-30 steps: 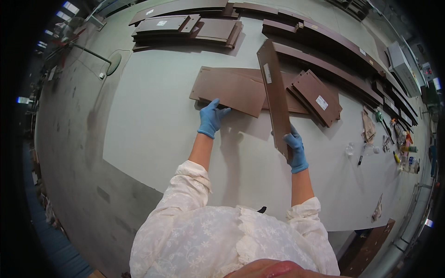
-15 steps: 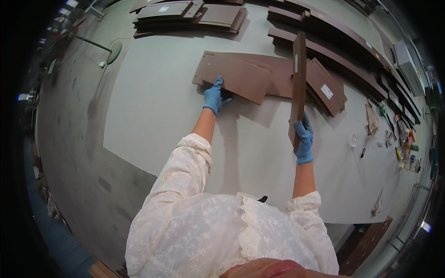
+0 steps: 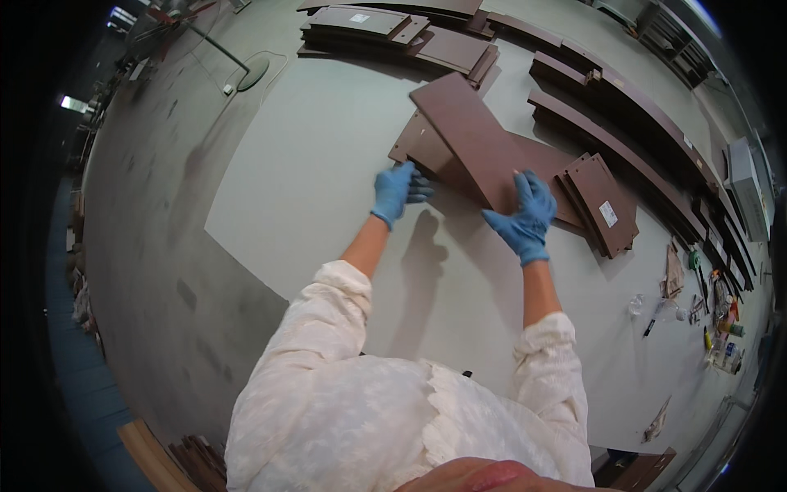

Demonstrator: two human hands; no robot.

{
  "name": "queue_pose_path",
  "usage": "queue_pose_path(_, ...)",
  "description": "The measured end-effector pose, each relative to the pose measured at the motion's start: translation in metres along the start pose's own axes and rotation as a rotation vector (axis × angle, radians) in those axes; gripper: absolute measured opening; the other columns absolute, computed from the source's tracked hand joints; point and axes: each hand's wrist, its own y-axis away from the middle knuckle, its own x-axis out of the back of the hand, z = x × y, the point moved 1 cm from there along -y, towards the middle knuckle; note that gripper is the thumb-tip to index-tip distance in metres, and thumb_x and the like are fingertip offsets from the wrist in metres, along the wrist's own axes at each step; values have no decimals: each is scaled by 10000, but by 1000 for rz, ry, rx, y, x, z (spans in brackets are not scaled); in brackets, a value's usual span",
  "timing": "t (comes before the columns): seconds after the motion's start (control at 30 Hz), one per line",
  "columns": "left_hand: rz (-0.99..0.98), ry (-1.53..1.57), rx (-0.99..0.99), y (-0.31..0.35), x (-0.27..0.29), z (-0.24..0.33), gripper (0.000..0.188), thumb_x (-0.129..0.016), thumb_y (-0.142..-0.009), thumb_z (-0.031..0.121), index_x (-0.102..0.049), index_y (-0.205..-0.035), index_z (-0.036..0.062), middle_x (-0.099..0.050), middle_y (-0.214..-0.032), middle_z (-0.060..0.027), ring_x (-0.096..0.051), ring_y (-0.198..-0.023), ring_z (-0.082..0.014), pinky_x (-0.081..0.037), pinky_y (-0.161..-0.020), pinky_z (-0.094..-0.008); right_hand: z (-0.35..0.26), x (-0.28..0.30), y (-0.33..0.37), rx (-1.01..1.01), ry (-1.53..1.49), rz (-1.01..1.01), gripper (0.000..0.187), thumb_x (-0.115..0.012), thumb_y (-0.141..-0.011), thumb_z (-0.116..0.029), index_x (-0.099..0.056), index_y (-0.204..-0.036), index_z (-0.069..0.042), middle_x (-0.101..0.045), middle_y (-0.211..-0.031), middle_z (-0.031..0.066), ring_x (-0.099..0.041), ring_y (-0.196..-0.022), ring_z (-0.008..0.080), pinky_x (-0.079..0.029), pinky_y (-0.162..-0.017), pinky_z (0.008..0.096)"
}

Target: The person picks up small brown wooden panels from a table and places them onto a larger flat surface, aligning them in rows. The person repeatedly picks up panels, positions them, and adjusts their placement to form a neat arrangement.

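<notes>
My right hand, in a blue glove, grips the near end of a flat brown panel, thumb at its near edge and fingers over its face. This panel slants away to the far left, broad side up, across another brown panel with small holes near its end. My left hand, also gloved in blue, is beside the near edge of that lower panel with its fingers apart. Whether its fingertips touch the edge is hard to see. A longer brown panel lies partly covered beneath them.
Small brown panels with a white label are stacked at the right. More panels are piled at the far side of the pale table. Long brown boards run along the far right, near a marker and small tools.
The panel in my right hand has gone from standing on edge to broad side up, its far end swung left over the lower panel. My left hand has let go of the lower panel.
</notes>
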Motion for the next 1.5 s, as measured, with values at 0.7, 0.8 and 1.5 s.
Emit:
queue_pose_path(0.7, 472, -171, -237, -365, 32, 237, 844, -785, -858, 675, -693, -1155, -109, -733, -1063, -233, -744, -836, -345, -639, -716, -452, -19, -52, -61, 66, 289, -479, 1017, -950, -558, -394, -555, -1468, -170, -442, -1609, 111, -267, -1554, 491, -220, -1238, 679)
queue_pose_path(0.8, 633, -316, -136, -398, 14, 254, 1082, -745, -790, 805, -637, -1295, -146, -660, -1361, -326, -666, -1267, -409, -537, -1067, -437, -19, -55, -65, 69, 269, -459, 1003, -961, -533, -388, -571, -1430, -166, -460, -1596, 114, -278, -1552, 494, -228, -1235, 678)
queue_pose_path(1.5, -154, 636, -272, -374, 76, 249, 159, -718, -978, 163, -695, -1132, 130, -718, -1154, -65, -684, -1025, -271, -640, -835, -473, -11, -54, -58, 153, 274, -366, 870, -891, -693, -531, -592, -1401, -123, -476, -1605, 152, -334, -1535, 478, -233, -1235, 646)
